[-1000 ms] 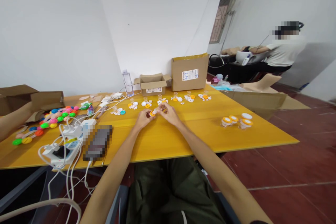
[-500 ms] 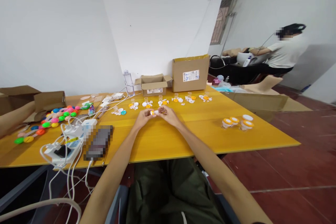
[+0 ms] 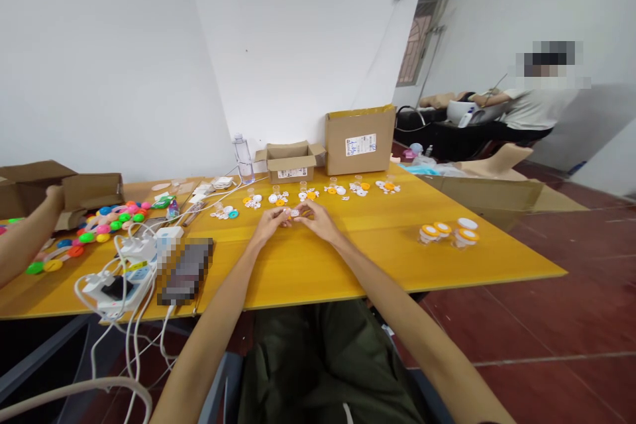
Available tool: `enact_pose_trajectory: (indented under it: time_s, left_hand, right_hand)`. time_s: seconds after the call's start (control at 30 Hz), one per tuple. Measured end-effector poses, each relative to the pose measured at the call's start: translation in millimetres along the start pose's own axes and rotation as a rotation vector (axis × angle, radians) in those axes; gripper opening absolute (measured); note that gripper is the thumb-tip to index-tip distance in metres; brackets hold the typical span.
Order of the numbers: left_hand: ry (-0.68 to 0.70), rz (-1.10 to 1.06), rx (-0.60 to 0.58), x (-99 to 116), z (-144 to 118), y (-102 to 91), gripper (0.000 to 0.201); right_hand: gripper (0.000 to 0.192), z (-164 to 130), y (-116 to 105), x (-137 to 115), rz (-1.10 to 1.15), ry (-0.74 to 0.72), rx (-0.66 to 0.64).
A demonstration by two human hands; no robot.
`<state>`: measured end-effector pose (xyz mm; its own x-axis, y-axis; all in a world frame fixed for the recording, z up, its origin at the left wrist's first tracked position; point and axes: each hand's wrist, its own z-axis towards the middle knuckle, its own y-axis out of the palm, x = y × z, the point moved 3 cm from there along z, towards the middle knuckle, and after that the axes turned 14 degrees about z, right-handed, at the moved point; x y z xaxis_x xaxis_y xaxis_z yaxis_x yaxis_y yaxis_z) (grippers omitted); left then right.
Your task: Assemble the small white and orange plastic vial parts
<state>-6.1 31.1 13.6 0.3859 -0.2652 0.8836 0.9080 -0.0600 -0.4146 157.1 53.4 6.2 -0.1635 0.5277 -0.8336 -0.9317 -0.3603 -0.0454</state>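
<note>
Above the middle of the yellow table, my left hand (image 3: 269, 222) and my right hand (image 3: 318, 218) meet, both closed at a small white plastic piece (image 3: 294, 213). Fingers cover much of it, and its exact kind is too small to make out. Just behind my hands runs a row of small clear cups (image 3: 333, 182) with loose white and orange discs (image 3: 311, 195) around them. A teal disc (image 3: 233, 214) lies with white parts to the left. Several clear cups with orange-rimmed white lids (image 3: 468, 236) stand together at the right.
An open carton (image 3: 291, 162) and a larger box (image 3: 358, 142) stand at the back, beside a clear bottle (image 3: 243, 159). Power strips (image 3: 124, 295), cables and a phone (image 3: 186, 271) lie left. Another person's arm (image 3: 30, 232) reaches toward a box near colourful balls (image 3: 104, 228).
The piece in my hands has turned; its orange part shows less. My right fingers have shifted slightly. The other person's arm at left has moved to the box.
</note>
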Motion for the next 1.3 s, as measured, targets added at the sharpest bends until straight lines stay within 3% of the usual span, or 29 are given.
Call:
enact_pose_trajectory:
  time_s: [0.63,1.03,1.3]
  left_hand:
    - [0.049,0.046,-0.013,4,0,0.3,0.046]
    - [-0.055,-0.024,0.011,0,-1,0.7,0.051]
    - [-0.020,0.024,-0.003,-1,0,-0.1,0.048]
  right_hand:
    - [0.028,-4,2,-4,-0.033,0.090,-0.004]
    - [0.007,-3,2,-11,-0.136,-0.115,-0.033]
    - [0.020,-5,3,-7,-0.113,-0.001,0.003]
